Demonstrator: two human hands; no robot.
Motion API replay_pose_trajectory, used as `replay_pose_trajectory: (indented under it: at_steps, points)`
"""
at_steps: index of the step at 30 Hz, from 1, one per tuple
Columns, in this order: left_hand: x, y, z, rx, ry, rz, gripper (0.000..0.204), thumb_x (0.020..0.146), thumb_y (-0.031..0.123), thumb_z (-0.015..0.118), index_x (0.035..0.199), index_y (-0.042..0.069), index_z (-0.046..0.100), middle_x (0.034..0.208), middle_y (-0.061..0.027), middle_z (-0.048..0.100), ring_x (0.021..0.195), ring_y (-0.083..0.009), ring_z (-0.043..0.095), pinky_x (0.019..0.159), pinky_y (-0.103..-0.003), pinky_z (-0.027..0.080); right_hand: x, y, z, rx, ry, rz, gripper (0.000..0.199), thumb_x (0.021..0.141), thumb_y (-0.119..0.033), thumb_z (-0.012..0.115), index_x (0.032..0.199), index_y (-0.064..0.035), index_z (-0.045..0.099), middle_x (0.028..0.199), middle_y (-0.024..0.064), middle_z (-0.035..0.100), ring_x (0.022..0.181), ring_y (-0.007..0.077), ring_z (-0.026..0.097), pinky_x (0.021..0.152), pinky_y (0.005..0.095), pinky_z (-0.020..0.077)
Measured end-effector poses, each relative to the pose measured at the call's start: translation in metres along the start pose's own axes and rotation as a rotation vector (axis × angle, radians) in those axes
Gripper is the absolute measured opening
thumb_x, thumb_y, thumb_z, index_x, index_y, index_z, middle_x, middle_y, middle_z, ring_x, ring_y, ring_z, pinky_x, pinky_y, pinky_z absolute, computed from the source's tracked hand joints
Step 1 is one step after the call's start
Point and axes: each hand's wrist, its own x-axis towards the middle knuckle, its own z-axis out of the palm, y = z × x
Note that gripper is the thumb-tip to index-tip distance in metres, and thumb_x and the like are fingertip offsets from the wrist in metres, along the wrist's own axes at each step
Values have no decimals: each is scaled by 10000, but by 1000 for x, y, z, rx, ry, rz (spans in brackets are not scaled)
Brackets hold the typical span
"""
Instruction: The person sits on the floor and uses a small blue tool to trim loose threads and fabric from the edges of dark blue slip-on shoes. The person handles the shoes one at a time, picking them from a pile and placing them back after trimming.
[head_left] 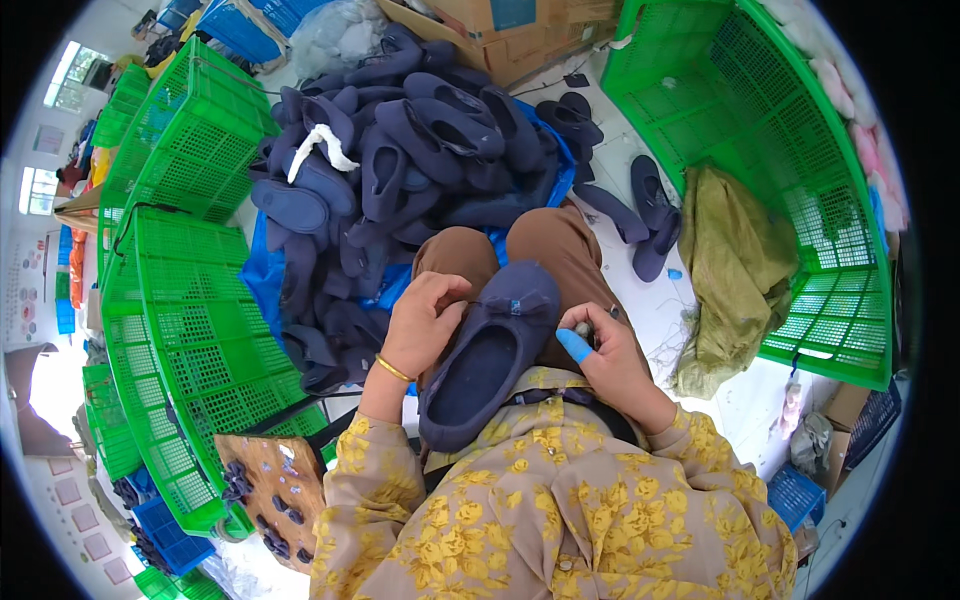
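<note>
A dark navy slip-on shoe (480, 365) lies across my lap, its toe pointing away and its opening facing up. On its front sits a small bow (520, 303) with a light blue spot at the middle. My left hand (425, 322), a gold bangle at its wrist, is beside the shoe's left edge, thumb and fingertips pinched together; anything between them is too fine to see. To the shoe's right, my right hand (612, 358) has blue tape round the thumb. Its fingers are curled round a small dark object, mostly hidden, that I cannot make out.
Beyond my knees, a big pile of navy shoes (400, 130) rests on a blue sheet (262, 290). Green crates stand left (200, 350) and right (830, 200). An olive sack (735, 270) lies at right. Several dark bows sit on a wooden board (290, 470) at lower left.
</note>
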Motion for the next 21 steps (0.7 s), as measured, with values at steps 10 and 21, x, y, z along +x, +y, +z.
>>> replay_pose_trajectory:
  at_steps: [10,21]
  points:
    - [-6,-4,-12,-432,-140,-222,115,922,63,606,996,-2,667,1025,-39,652,945,-97,585,862,-252,462,4,-1,6,-24,35,-62,64,893,-23,635,939,-37,593,701,-40,467,624,46,391,567,226,337]
    - [-19,2,-4,-1115,-159,-293,84,1004,116,487,975,41,514,1082,-189,674,831,-140,631,702,-234,481,14,-2,12,-24,110,-173,190,880,-51,662,1054,-44,585,754,18,531,627,88,446,593,241,383]
